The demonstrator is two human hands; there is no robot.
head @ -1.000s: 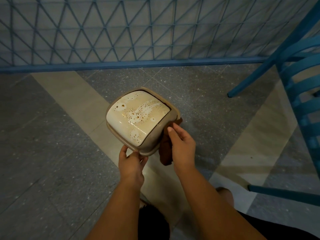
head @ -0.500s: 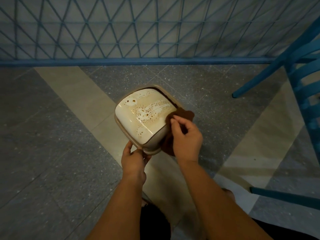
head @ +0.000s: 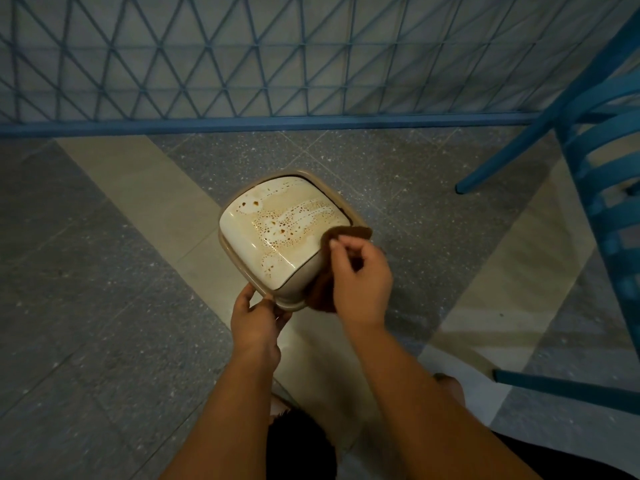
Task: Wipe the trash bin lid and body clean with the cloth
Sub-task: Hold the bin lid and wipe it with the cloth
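**Cloth drawn up to the lid's right corner**

Since the earlier frames the right hand (head: pixel 360 275) has climbed from the bin's near side toward the far right corner of the lid, bringing the brown cloth (head: pixel 349 233) with it, and its fingers have gone from lying straight to curling in. The left hand (head: pixel 254 318) has kept its place at the near corner.

The trash bin lid (head: pixel 277 230) is cream and glossy, set in a tan rim, and tilted so its top faces the camera. It is streaked and dotted with brown residue and pale foam across its middle. The left hand's grip is closed on the tan rim at the near corner, thumb on top and fingers underneath. The right hand's grip is a pinch: thumb and forefinger hold the cloth's upper edge against the lid's right side, the other fingers curled loosely. The rest of the cloth hangs down beside the bin under that hand, though how far it wraps the body is hard to judge from here.

The bin is held above a floor (head: pixel 104 306) of grey speckled and beige tiles. A blue lattice fence (head: pixel 277 64) runs across the top, and a blue slatted chair (head: pixel 602 174) stands at the right.
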